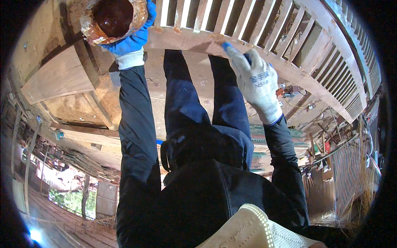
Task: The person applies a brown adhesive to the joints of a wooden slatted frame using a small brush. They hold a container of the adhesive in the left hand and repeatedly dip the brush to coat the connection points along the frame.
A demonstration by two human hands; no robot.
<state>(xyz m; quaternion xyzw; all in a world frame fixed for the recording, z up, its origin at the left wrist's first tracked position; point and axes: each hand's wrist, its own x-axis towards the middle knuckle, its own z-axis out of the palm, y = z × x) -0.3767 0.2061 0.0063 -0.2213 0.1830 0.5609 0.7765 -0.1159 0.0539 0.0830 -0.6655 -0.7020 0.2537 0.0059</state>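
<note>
At the upper left, my left hand (131,42), in a blue and white work glove, grips a round pot (139,14) from below and along its right side. The pot's rim is crusted with pale and reddish-brown residue, and dark brown, glossy stuff lies inside. My right hand (257,78), in a white glove with blue fingertips, is over the near rail of a slatted wooden frame (186,38). Its index finger stretches to the rail beside a reddish-brown smear, apart from the thumb. I see no tool in it; the other fingers are partly hidden.
A curved-edged wooden panel (60,76) lies to the left. More slatted woodwork (351,62) stretches to the right. Both my legs (186,91) stand close to the frame's near rail. Stacked boards (281,142) and clutter lie around the workshop's sides.
</note>
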